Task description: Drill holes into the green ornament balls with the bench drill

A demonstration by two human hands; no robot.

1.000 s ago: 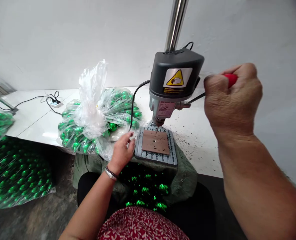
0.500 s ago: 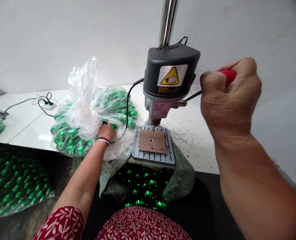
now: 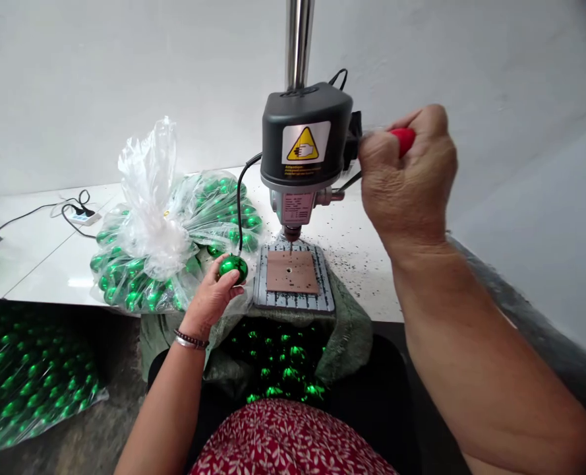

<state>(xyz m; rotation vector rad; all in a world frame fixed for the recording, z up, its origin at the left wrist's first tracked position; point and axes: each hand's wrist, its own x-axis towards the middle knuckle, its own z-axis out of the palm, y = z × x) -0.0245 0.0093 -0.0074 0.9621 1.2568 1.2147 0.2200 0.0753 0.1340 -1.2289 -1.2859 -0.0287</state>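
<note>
My left hand grips a shiny green ball between thumb and fingers, just left of the drill press base. Fingers wrapped, my right hand holds the red-knobbed feed lever on the right side of the drill press. Below the drill bit lies a square brown board with a small hole in it; the bit is clear of the board. A plastic bag of green balls rests on the table, left of my left hand.
Dark shavings are scattered over the white table. A green woven sack with many green balls hangs below the press. Another bag of balls stands at lower left. A power strip with cords lies at back left.
My left hand has drawn a green ball out of the bag and moved it right, towards the press. My right hand stays on the lever. The whole view has shifted a little.
</note>
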